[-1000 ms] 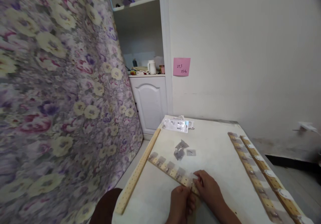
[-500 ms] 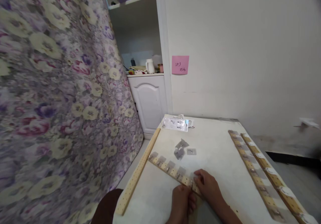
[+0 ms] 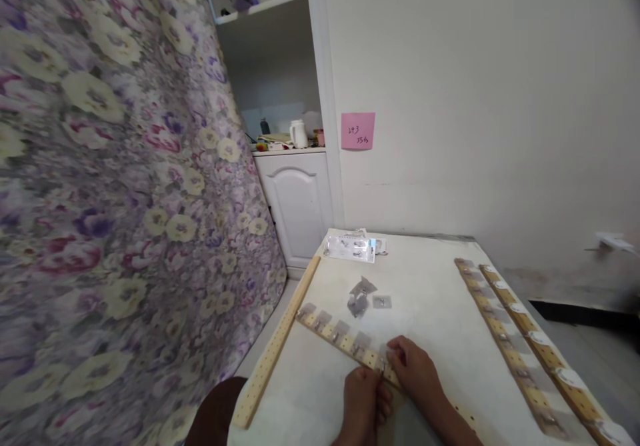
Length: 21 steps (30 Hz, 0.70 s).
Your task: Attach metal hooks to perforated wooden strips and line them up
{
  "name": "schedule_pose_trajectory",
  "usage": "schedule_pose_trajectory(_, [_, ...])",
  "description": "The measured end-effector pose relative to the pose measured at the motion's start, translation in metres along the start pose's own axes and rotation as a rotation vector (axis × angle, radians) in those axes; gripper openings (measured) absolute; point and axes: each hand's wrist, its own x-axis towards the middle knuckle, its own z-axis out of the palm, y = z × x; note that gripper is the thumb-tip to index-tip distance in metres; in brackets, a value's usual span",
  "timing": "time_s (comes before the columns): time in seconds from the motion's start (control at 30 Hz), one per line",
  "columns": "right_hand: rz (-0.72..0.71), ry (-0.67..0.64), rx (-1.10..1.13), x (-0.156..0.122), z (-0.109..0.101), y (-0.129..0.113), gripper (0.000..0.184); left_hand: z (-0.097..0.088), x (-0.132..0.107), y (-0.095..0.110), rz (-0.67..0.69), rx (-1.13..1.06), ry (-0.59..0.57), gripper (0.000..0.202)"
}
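A narrow wooden strip with drilled holes (image 3: 345,343) lies slanted on the white table, carrying several small metal hooks on clear square backings. My left hand (image 3: 364,396) is closed at the near edge of its right end, the thumb by a hook and the fingers curled below. On the other side of that end, my right hand (image 3: 416,365) is closed, its fingertips at the clear-backed adhesive hook (image 3: 384,359). Farther back lie a small pile of grey-clear adhesive hooks (image 3: 360,296) and one separate hook (image 3: 382,302).
A bare perforated wooden strip (image 3: 277,346) runs along the table's left edge. On the right lie a strip with clear-backed hooks (image 3: 505,341) and another with white round pieces (image 3: 543,349). Packaging (image 3: 350,246) sits at the back; a floral curtain (image 3: 125,199) hangs left.
The camera view has shifted slightly. Both hands stay at the same end of the strip, with only small finger movement.
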Motion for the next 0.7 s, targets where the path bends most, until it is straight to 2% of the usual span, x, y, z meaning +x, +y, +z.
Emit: schedule_pose_trajectory(0.7, [-0.014,-0.006,-0.053,-0.0022,-0.0013,-0.0034,0.019,0.0017,0.001,0.0001,0.016,0.029,0.008,0.026])
